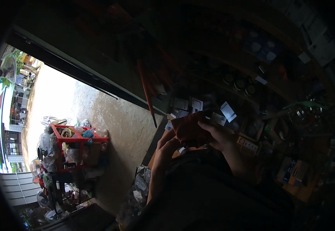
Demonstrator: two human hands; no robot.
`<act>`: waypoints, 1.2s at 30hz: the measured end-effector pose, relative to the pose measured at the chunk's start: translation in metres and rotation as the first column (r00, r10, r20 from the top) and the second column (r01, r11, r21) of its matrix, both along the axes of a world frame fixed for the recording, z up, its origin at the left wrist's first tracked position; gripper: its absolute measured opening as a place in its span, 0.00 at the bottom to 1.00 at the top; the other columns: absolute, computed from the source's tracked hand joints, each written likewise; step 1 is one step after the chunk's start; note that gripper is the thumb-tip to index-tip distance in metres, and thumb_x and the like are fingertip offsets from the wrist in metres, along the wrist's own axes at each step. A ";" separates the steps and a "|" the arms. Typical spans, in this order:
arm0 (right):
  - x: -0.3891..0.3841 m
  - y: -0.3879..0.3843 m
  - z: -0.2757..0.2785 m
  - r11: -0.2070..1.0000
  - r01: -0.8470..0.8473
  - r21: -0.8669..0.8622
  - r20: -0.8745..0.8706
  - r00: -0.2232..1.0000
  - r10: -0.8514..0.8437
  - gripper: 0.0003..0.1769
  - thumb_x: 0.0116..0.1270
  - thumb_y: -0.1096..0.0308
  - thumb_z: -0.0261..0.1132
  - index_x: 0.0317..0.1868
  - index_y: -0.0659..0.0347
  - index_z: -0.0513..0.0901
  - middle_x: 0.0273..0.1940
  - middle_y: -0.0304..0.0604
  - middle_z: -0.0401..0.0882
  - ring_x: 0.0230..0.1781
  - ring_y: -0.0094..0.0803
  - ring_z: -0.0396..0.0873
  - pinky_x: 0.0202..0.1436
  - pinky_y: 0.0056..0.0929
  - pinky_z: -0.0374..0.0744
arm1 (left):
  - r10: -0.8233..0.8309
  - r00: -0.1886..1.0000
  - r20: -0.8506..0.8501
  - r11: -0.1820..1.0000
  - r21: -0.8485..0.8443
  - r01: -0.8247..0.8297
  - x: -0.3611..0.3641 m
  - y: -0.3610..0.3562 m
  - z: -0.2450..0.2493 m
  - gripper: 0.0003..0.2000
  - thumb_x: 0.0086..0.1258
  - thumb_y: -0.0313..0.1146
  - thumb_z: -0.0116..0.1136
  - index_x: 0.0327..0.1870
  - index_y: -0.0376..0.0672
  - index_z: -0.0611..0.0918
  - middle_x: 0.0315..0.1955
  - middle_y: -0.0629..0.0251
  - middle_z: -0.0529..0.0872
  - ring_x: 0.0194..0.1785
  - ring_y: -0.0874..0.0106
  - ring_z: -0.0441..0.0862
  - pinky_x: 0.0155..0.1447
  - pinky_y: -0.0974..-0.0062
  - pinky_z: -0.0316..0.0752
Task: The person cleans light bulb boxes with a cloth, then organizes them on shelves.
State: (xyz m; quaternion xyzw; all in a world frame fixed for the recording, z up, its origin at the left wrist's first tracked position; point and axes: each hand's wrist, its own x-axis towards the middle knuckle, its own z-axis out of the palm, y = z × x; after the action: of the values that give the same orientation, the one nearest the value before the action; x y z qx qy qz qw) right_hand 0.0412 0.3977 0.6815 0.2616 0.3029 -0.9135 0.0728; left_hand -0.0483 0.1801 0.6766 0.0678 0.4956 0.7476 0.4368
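Note:
A dark red, soft-looking folded thing [190,131] is held up in front of my body, between both hands. It may be a pouch or folded cloth; the dim light hides its kind. My left hand [168,143] is closed on its left edge. From the right, my right hand [218,135] grips it with the thumb along the upper side. The fingers beneath it are mostly hidden. Just beyond the hands lie white printed cards or papers [228,111].
At the left stands a red plastic rack [83,139] loaded with bags, before a bright doorway and concrete floor [125,119]. Dark shelves with jars [239,84] rise at the upper right. A small box [295,172] sits at the lower right. Plastic bags [141,183] lie near my left forearm.

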 end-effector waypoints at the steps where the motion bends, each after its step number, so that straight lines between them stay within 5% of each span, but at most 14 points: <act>1: 0.000 -0.001 -0.009 0.997 0.019 -0.081 -0.026 0.999 -0.021 0.23 0.78 0.61 0.62 0.67 0.64 0.74 0.58 0.48 0.80 0.57 0.38 0.83 0.56 0.37 0.87 | -0.009 1.000 -0.025 1.000 0.004 0.009 0.001 0.001 0.004 0.29 0.75 0.34 0.58 0.74 0.34 0.69 0.65 0.52 0.79 0.66 0.63 0.79 0.69 0.62 0.75; 6: 0.002 -0.004 -0.048 0.932 0.047 -0.358 -0.173 0.978 -0.115 0.22 0.82 0.59 0.54 0.66 0.67 0.73 0.58 0.50 0.80 0.55 0.41 0.84 0.56 0.45 0.88 | -0.090 0.965 -0.246 0.988 -0.144 0.055 0.001 0.027 0.029 0.33 0.70 0.34 0.64 0.76 0.35 0.67 0.63 0.53 0.79 0.63 0.63 0.80 0.69 0.60 0.75; 11: 0.009 -0.003 -0.037 0.995 0.104 -0.002 -0.298 0.949 -0.100 0.24 0.81 0.57 0.54 0.68 0.64 0.72 0.58 0.50 0.80 0.55 0.39 0.84 0.52 0.38 0.89 | -0.223 0.878 -0.422 0.963 -0.237 0.131 0.005 0.040 0.037 0.36 0.70 0.31 0.68 0.78 0.39 0.65 0.66 0.54 0.75 0.62 0.67 0.81 0.62 0.66 0.80; 13: 0.014 0.004 -0.046 0.993 0.076 -0.095 -0.318 0.943 -0.102 0.25 0.81 0.57 0.55 0.70 0.63 0.71 0.60 0.50 0.79 0.57 0.39 0.83 0.52 0.37 0.89 | -0.244 0.824 -0.512 0.955 -0.277 0.110 0.008 0.043 0.035 0.38 0.68 0.31 0.70 0.78 0.40 0.64 0.64 0.55 0.77 0.61 0.66 0.82 0.60 0.67 0.81; 15: 0.011 0.008 -0.064 0.914 0.053 -0.403 -0.282 0.943 -0.179 0.25 0.81 0.57 0.54 0.70 0.63 0.71 0.60 0.49 0.78 0.58 0.39 0.82 0.54 0.38 0.88 | -0.211 0.835 -0.508 0.968 -0.227 0.107 0.011 0.044 0.039 0.39 0.66 0.31 0.72 0.77 0.40 0.65 0.62 0.56 0.78 0.60 0.66 0.82 0.58 0.66 0.82; 19: 0.008 -0.002 -0.051 0.957 0.199 -0.213 -0.152 0.961 -0.233 0.22 0.82 0.58 0.51 0.66 0.64 0.74 0.53 0.46 0.83 0.48 0.32 0.86 0.42 0.29 0.89 | -0.127 0.769 -0.627 0.985 -0.173 0.022 0.022 0.043 0.029 0.40 0.61 0.32 0.76 0.75 0.40 0.66 0.56 0.57 0.82 0.58 0.62 0.84 0.56 0.64 0.83; 21: 0.003 -0.011 -0.026 0.968 0.253 0.009 -0.135 0.959 -0.249 0.22 0.82 0.57 0.52 0.65 0.64 0.75 0.52 0.45 0.84 0.47 0.31 0.87 0.41 0.27 0.89 | -0.144 0.612 -0.777 0.953 -0.277 -0.127 0.024 0.044 0.023 0.39 0.60 0.31 0.76 0.72 0.40 0.68 0.55 0.55 0.83 0.56 0.60 0.85 0.56 0.63 0.82; 24: 0.000 -0.010 -0.012 0.968 0.210 -0.139 -0.091 0.970 -0.224 0.23 0.83 0.54 0.51 0.65 0.62 0.76 0.54 0.44 0.84 0.48 0.30 0.87 0.43 0.27 0.89 | -0.164 0.494 -0.854 0.917 -0.317 -0.243 0.022 0.041 0.019 0.35 0.60 0.29 0.75 0.69 0.39 0.71 0.52 0.54 0.84 0.53 0.62 0.86 0.52 0.64 0.84; 36: -0.006 -0.045 -0.014 0.895 0.447 0.007 0.017 0.895 -0.447 0.27 0.77 0.48 0.62 0.65 0.58 0.76 0.54 0.41 0.84 0.49 0.34 0.86 0.41 0.34 0.86 | -0.023 0.386 -0.922 0.814 -0.241 -0.528 0.014 0.032 -0.004 0.30 0.60 0.15 0.63 0.67 0.42 0.75 0.45 0.52 0.90 0.48 0.61 0.91 0.46 0.66 0.85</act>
State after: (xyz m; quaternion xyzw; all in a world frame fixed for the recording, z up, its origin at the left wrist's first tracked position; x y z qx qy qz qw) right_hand 0.0353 0.3526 0.6677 0.3325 0.2355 -0.9030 -0.1364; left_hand -0.0347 0.2124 0.6726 0.2576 0.8288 0.4964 -0.0192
